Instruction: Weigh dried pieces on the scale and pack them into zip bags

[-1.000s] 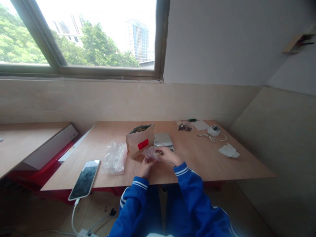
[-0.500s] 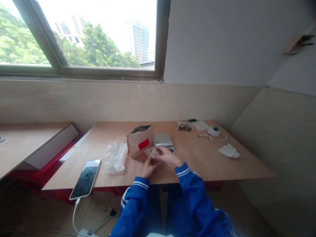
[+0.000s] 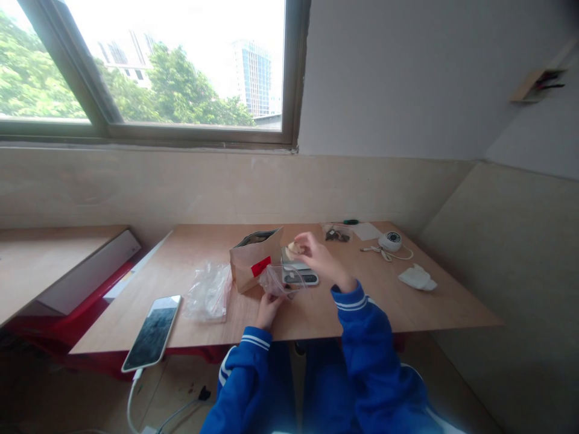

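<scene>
My left hand (image 3: 268,306) pinches a small clear plastic bag (image 3: 277,282) just above the wooden table (image 3: 362,289). Raised over the small silver scale (image 3: 298,268), my right hand (image 3: 312,253) pinches a small pale piece (image 3: 293,248) between its fingertips. An open brown paper bag (image 3: 254,258) with a red label stands just left of the scale, close to both hands. Both sleeves are blue with white stripes.
A crumpled clear plastic bag (image 3: 208,292) and a phone (image 3: 152,331) on a white cable lie at the left. At the far right are a white round device (image 3: 391,241) with a cord, a white tissue (image 3: 416,277), a sheet of paper (image 3: 367,231) and small dark bits (image 3: 335,234).
My right hand has left the small clear bag and risen over the scale with a pale piece pinched in it. The left hand stays on the bag.
</scene>
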`<state>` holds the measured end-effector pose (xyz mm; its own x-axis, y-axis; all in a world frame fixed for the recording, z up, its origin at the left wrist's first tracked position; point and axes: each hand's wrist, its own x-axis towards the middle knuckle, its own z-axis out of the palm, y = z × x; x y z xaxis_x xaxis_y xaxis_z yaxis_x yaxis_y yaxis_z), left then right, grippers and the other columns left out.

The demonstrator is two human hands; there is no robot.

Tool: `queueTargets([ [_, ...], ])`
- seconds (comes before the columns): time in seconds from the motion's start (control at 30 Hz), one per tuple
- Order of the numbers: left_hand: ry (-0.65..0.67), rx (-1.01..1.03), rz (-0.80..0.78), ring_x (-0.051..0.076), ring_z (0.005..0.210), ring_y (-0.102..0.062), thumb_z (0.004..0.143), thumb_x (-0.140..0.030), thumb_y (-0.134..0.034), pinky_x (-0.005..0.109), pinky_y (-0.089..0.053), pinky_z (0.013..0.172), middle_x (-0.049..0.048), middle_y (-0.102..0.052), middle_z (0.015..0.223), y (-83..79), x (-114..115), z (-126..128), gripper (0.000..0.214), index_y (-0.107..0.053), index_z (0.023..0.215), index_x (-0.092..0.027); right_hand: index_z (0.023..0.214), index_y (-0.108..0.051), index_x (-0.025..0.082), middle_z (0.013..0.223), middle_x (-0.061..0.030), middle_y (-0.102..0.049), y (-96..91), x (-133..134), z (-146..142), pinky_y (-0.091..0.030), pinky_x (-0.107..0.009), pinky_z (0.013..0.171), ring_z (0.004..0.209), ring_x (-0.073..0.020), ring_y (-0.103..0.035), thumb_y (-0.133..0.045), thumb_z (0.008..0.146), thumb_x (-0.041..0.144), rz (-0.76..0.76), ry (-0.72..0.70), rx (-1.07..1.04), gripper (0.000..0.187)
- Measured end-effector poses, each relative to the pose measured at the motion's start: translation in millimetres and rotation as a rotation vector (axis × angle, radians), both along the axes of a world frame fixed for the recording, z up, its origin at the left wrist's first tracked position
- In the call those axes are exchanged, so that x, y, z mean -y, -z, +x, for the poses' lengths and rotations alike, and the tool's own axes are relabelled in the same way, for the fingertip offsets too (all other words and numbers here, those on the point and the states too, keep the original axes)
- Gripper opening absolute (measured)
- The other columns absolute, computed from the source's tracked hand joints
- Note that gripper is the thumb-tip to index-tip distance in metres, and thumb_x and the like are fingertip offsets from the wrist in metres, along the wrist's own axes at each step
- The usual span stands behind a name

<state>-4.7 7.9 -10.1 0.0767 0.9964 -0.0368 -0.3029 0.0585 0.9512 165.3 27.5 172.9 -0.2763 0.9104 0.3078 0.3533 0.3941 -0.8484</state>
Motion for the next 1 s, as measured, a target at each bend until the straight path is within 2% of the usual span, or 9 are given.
queueTargets([
  [0.13,-0.006,-0.019,-0.023,0.029,0.108,-0.060,0.061,-0.039,-0.078,0.042,-0.038,0.103,0.0101,-0.071,0.102,-11.2,2.7,1.3,0.044,-0.070,0.096,-0.014,0.102,-0.052,0.021,0.093,-0.0020,-0.063,-15.6,-32.0,-42.1,-0.051,-0.026,0.068,0.072,-0.0121,-0.061,-0.061,0.081,0.032,0.160,-0.056,-0.140,0.026],
  [0.3,0.010,0.011,-0.020,0.030,0.107,-0.061,0.059,-0.040,-0.079,0.042,-0.041,0.100,0.0107,-0.071,0.102,-12.3,3.2,2.9,0.041,-0.071,0.091,-0.015,0.099,-0.058,0.019,0.097,-0.0050,-0.063,-7.9,-62.0,-81.6,-0.046,-0.034,0.085,0.094,-0.0184,-0.057,-0.057,0.085,0.024,0.360,-0.011,0.041,0.015],
  [0.47,0.018,0.008,-0.018,0.030,0.105,-0.061,0.063,-0.040,-0.076,0.044,-0.041,0.101,0.0101,-0.072,0.102,-11.0,2.8,3.4,0.037,-0.071,0.090,-0.016,0.108,-0.062,0.020,0.124,-0.0089,-0.052,5.6,-64.7,-84.4,-0.030,-0.043,0.104,0.115,-0.0214,-0.048,-0.045,0.089,0.014,0.432,-0.008,0.270,0.027],
  [0.53,0.020,0.011,-0.013,0.030,0.107,-0.061,0.062,-0.039,-0.077,0.043,-0.039,0.102,0.0096,-0.071,0.103,-12.9,3.0,3.0,0.038,-0.071,0.092,-0.016,0.114,-0.061,0.022,0.135,-0.0089,-0.044,6.4,-59.6,-79.0,-0.028,-0.043,0.106,0.121,-0.0221,-0.044,-0.044,0.089,0.017,0.426,-0.045,0.275,0.030],
  [0.63,0.026,0.016,-0.009,0.030,0.112,-0.058,0.062,-0.038,-0.078,0.042,-0.038,0.103,0.0098,-0.070,0.107,-12.7,2.7,2.4,0.041,-0.070,0.096,-0.016,0.123,-0.056,0.021,0.141,-0.0091,-0.038,6.3,-46.6,-64.8,-0.029,-0.041,0.108,0.125,-0.0212,-0.042,-0.045,0.089,0.018,0.441,-0.031,0.159,0.036],
  [0.73,0.030,0.062,-0.046,0.031,0.110,-0.059,0.062,-0.039,-0.077,0.044,-0.045,0.097,0.0109,-0.069,0.108,-4.7,1.2,2.6,0.047,-0.068,0.102,-0.015,0.110,-0.063,0.020,0.120,-0.0077,-0.057,15.9,-30.7,-42.6,-0.039,-0.036,0.100,0.113,-0.0186,-0.052,-0.043,0.087,0.013,0.386,0.036,0.027,0.031],
  [0.83,0.032,0.145,-0.084,0.030,0.104,-0.062,0.063,-0.040,-0.077,0.044,-0.051,0.089,0.0111,-0.068,0.110,6.3,-1.4,3.1,0.052,-0.065,0.107,-0.016,0.089,-0.069,0.018,0.091,-0.0049,-0.067,39.9,-17.7,-19.1,-0.048,-0.032,0.084,0.089,-0.0176,-0.062,-0.043,0.084,0.010,0.182,0.016,0.069,0.028],
  [0.9,0.022,0.180,-0.102,0.029,0.098,-0.065,0.062,-0.042,-0.078,0.044,-0.053,0.085,0.0109,-0.069,0.109,11.6,-2.9,3.0,0.053,-0.064,0.107,-0.017,0.086,-0.070,0.017,0.089,-0.0057,-0.069,58.7,-12.5,-8.4,-0.049,-0.032,0.080,0.086,-0.0181,-0.064,-0.045,0.083,0.007,0.055,-0.019,0.170,0.028],
  [1.0,0.005,0.189,-0.133,0.029,0.089,-0.067,0.061,-0.048,-0.077,0.040,-0.057,0.075,0.0114,-0.070,0.101,15.1,-3.5,2.0,0.054,-0.063,0.103,-0.017,0.090,-0.072,0.017,0.094,-0.0080,-0.070,79.6,-9.6,-4.7,-0.048,-0.033,0.081,0.088,-0.0199,-0.064,-0.048,0.083,0.007,-0.009,-0.043,0.335,0.027],
])
